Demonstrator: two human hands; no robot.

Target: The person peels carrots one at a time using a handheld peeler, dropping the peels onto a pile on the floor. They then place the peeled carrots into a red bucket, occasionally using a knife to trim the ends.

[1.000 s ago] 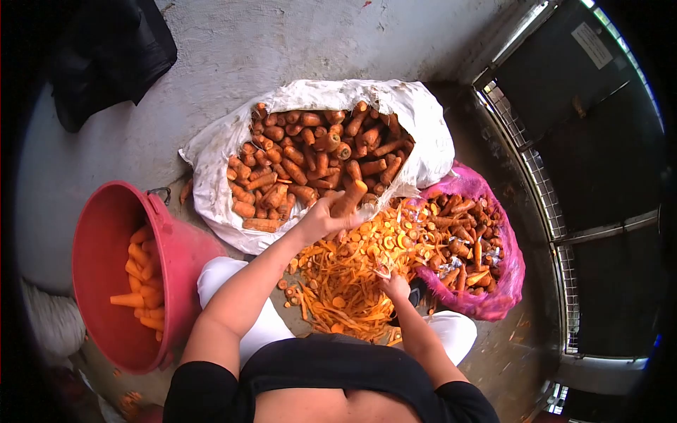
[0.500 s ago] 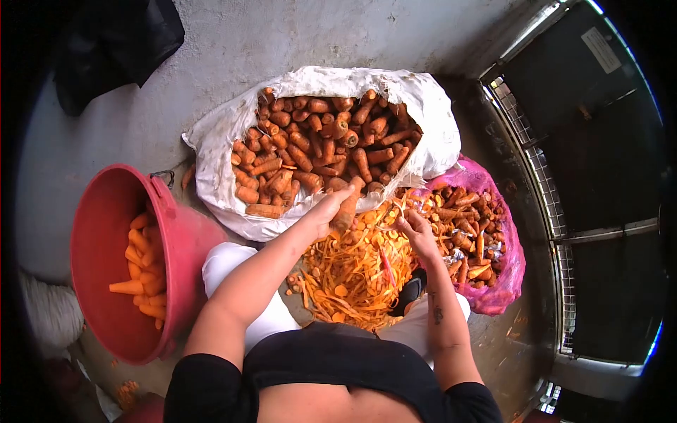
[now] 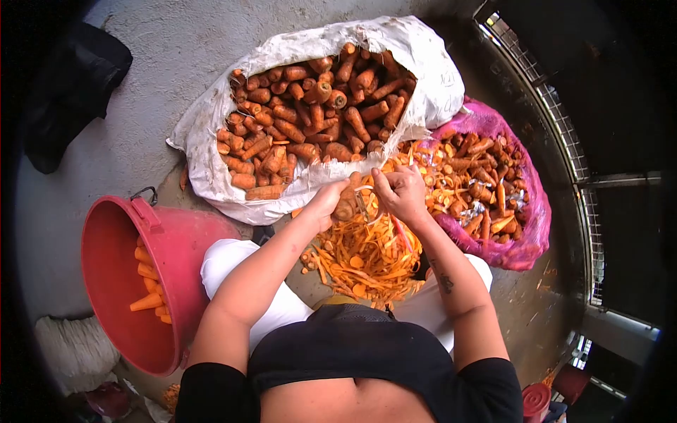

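Observation:
My left hand (image 3: 327, 206) is closed around an unpeeled carrot (image 3: 345, 204), held above a heap of orange peelings (image 3: 370, 250). Close beside it, my right hand (image 3: 402, 192) grips a peeler (image 3: 364, 189) whose pale, thin end meets the carrot; its handle is mostly hidden by my fingers. Just beyond my hands lies a white sack (image 3: 233, 185), its side open over many dirty carrots (image 3: 310, 116). Cut carrot ends and slices are mixed among the peelings.
On the left, a tilted red bucket (image 3: 190, 236) holds peeled carrots (image 3: 149, 285). A pink mesh sack (image 3: 532, 229) with carrot pieces stands at the right. Black cloth (image 3: 74, 95) hangs at the upper left wall. A dark metal gate (image 3: 620, 218) borders the right side.
My right hand has come left to the carrot, bringing the peeler against it. The left hand still holds the carrot. The camera view has shifted and turned slightly.

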